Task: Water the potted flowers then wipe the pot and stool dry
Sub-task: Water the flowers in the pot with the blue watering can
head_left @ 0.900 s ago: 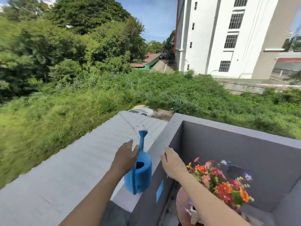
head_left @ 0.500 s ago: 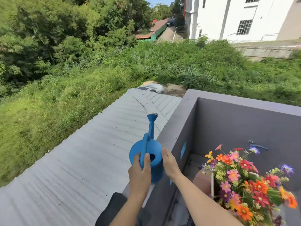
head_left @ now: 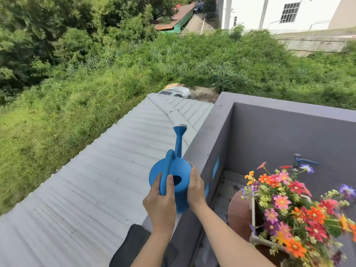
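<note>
A blue watering can [head_left: 178,171] stands upright on top of the grey parapet wall [head_left: 206,145], its spout pointing away from me. My left hand [head_left: 160,201] is wrapped around the can's handle. My right hand [head_left: 195,186] presses flat against the can's right side. To the lower right, bright mixed flowers [head_left: 292,205] fill a white pot [head_left: 254,237] that sits on a round brown stool [head_left: 238,211].
A dark cloth [head_left: 133,245] lies on the wall top near my left forearm. A blue tap [head_left: 300,160] sticks out of the grey inner wall. Beyond the wall a corrugated roof [head_left: 96,180] slopes away, with grass and trees behind.
My left hand has closed around the can's handle and my right hand has come against its side. The view has tilted further down, bringing the flowers and stool into view.
</note>
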